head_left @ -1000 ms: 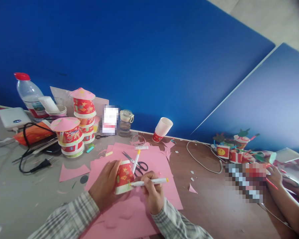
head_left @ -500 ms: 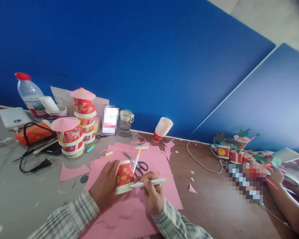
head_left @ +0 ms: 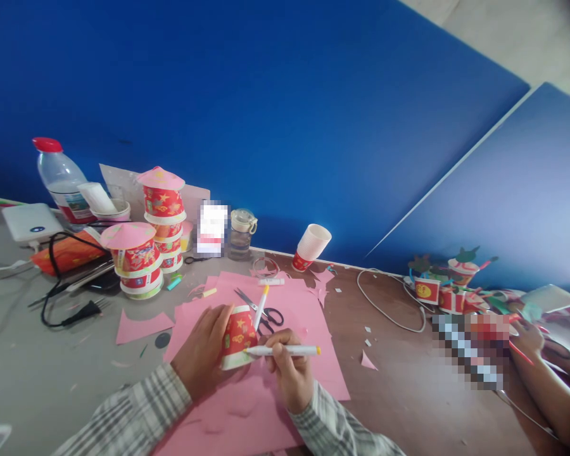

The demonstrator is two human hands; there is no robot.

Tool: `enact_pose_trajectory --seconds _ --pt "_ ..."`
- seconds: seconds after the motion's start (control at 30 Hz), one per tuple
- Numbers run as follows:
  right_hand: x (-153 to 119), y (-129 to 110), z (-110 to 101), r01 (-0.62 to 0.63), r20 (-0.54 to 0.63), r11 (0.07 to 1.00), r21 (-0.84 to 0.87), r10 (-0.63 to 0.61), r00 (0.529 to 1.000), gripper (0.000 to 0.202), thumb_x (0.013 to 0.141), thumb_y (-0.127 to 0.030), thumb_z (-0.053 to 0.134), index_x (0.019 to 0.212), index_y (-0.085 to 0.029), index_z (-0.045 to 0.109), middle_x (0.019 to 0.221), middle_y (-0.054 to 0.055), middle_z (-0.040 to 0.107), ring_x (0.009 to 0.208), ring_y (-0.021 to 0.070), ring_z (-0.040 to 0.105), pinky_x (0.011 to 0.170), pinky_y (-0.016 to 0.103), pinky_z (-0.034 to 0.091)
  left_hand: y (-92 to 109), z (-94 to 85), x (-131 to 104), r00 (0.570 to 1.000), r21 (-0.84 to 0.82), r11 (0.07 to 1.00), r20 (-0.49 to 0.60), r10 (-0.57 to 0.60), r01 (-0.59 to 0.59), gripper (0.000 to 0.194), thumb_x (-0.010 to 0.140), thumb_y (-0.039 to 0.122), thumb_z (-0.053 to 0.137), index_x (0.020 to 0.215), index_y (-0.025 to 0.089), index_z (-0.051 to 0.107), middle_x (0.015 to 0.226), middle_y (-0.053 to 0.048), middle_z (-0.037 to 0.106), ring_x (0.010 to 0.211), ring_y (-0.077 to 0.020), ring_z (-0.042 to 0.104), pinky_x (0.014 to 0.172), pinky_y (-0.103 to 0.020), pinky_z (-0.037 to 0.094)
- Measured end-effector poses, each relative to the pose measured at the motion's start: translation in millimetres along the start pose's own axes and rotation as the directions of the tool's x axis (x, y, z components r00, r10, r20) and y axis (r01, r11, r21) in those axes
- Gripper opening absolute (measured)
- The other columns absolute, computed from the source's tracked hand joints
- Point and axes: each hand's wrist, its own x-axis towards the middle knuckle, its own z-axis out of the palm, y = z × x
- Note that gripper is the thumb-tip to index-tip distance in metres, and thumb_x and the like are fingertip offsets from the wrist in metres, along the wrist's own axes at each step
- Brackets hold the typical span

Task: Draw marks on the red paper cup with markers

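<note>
My left hand (head_left: 203,351) is wrapped round a red paper cup (head_left: 240,330) with gold patterns, which is tilted with its pale rim toward me. Between the fingers of my right hand (head_left: 289,370) is a white marker (head_left: 294,350) with a yellow end. The marker's tip meets the cup's side just above the rim, where a yellowish-green tint shows. Behind the cup lie dark-handled scissors (head_left: 270,318) and a white marker cap piece with a yellow end (head_left: 262,305), both on pink paper (head_left: 313,354). Part of the cup is hidden by my left fingers.
Stacked red cups with pink cone roofs (head_left: 164,202) stand at the left, near a plastic bottle (head_left: 61,183) and a black plug (head_left: 88,311). A glass jar (head_left: 241,234) and a cup stack (head_left: 311,248) stand by the blue partition. Another person's hand (head_left: 527,339) is at the right.
The marker in my right hand has turned nearly level, and its tip has shifted slightly up and left on the cup. My left hand keeps its hold.
</note>
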Motion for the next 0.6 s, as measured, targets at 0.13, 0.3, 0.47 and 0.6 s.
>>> enact_pose_trajectory --seconds 0.13,0.3,0.47,0.6 --pt "-1.0 -2.4 1.3 0.020 0.025 0.999 -0.042 -0.019 1.000 0.016 0.076 -0.032 0.055 0.070 -0.019 0.062 0.043 -0.006 0.046 0.042 0.0133 0.043 0.044 0.024 0.037 -0.3 0.5 -0.2 1.000 0.004 1.000 0.000 -0.004 0.004 0.094 0.056 0.058 0.063 0.126 0.018 0.015 0.112 -0.011 0.046 0.101 -0.0282 0.044 0.084 -0.045 0.043" --pt "-0.7 -4.1 1.0 0.049 0.040 0.992 -0.116 -0.045 0.998 0.014 0.077 -0.030 0.054 0.071 -0.020 0.062 0.046 -0.005 0.048 0.042 0.0132 0.042 0.046 0.025 0.038 0.4 0.7 0.0 1.000 0.026 1.000 -0.009 0.003 -0.003 0.094 0.056 0.059 0.062 0.126 0.018 0.015 0.112 -0.011 0.047 0.102 -0.0292 0.044 0.084 -0.046 0.043" --pt "-0.6 -5.1 1.1 0.054 0.038 0.984 -0.172 -0.049 0.998 0.013 0.077 -0.028 0.052 0.071 -0.021 0.061 0.044 -0.006 0.046 0.040 0.0128 0.041 0.044 0.025 0.038 0.1 0.2 0.0 0.999 0.054 0.998 -0.021 0.033 -0.032 0.096 0.056 0.060 0.061 0.126 0.014 0.014 0.111 -0.013 0.047 0.102 -0.0294 0.044 0.083 -0.045 0.044" --pt "-1.3 -6.3 1.6 0.060 0.030 0.975 -0.212 -0.055 0.998 0.012 0.078 -0.026 0.053 0.071 -0.020 0.062 0.044 -0.006 0.048 0.039 0.0125 0.042 0.043 0.024 0.038 -1.2 0.6 -0.1 0.999 0.055 0.998 -0.005 0.038 -0.037 0.096 0.056 0.061 0.060 0.126 0.015 0.013 0.111 -0.012 0.047 0.102 -0.0288 0.044 0.084 -0.046 0.043"
